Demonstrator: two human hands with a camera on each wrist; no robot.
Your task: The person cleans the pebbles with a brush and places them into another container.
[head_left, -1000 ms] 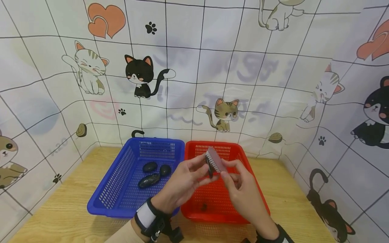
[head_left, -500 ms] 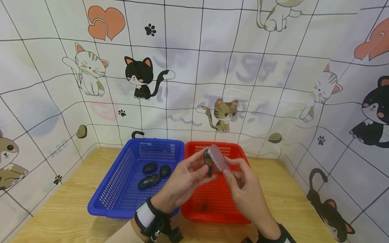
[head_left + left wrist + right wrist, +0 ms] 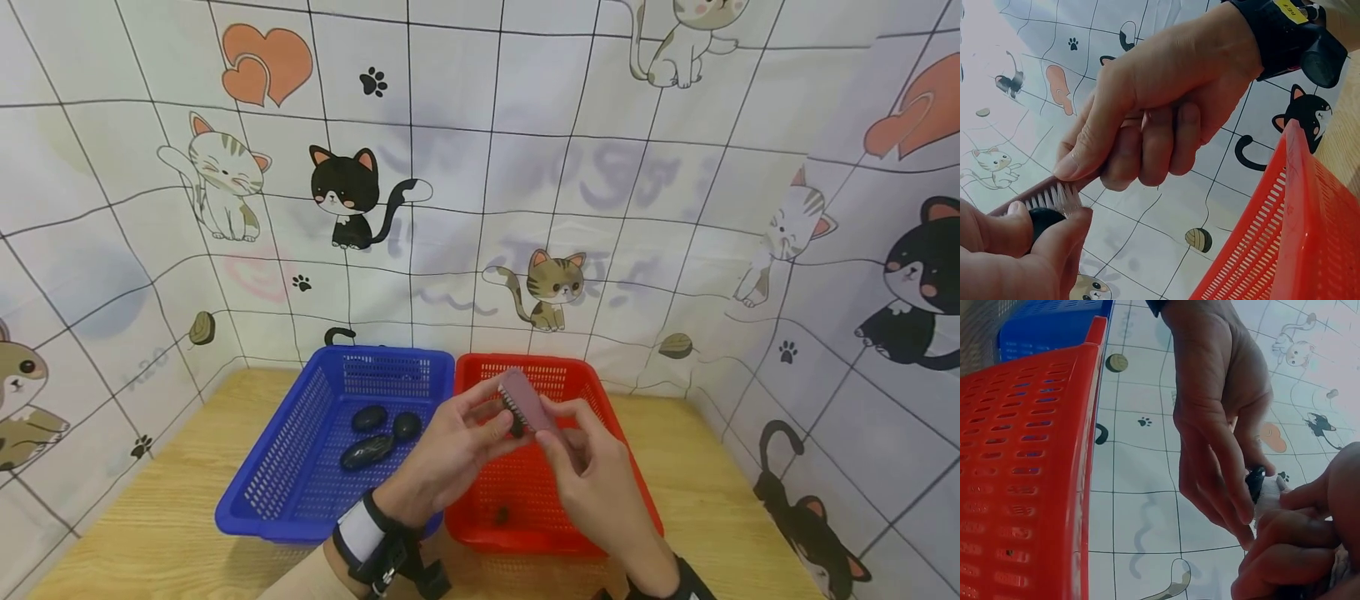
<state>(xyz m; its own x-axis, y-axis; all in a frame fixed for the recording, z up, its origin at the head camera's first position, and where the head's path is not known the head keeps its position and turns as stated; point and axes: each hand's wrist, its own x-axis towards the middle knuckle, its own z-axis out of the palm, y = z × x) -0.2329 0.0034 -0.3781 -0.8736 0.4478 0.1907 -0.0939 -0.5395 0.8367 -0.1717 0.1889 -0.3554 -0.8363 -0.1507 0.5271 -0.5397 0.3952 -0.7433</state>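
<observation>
Over the red basket, my left hand [image 3: 453, 442] pinches a dark, smooth stone [image 3: 1041, 220] between thumb and fingers. My right hand [image 3: 600, 471] grips a dull-pink brush [image 3: 531, 404] by its handle. Its white bristles [image 3: 1057, 199] face the stone and appear to touch it. In the head view the brush covers most of the stone. The stone's dark side [image 3: 1255, 482] also shows between the left fingers in the right wrist view, next to the pale bristles.
A blue plastic basket [image 3: 262, 500] on the left contains three dark stones [image 3: 367, 452]. Beside it stands a red basket [image 3: 555, 542] with a small dark spot or bit [image 3: 502, 515] near its front. Both rest on a wooden table [image 3: 697, 483] before a cat-patterned sheet [image 3: 450, 225].
The brush first lifted slightly to the right, baring more of the stone, then came back down and left over it. The left hand stays nearly in place, and the camera view tilts slightly.
</observation>
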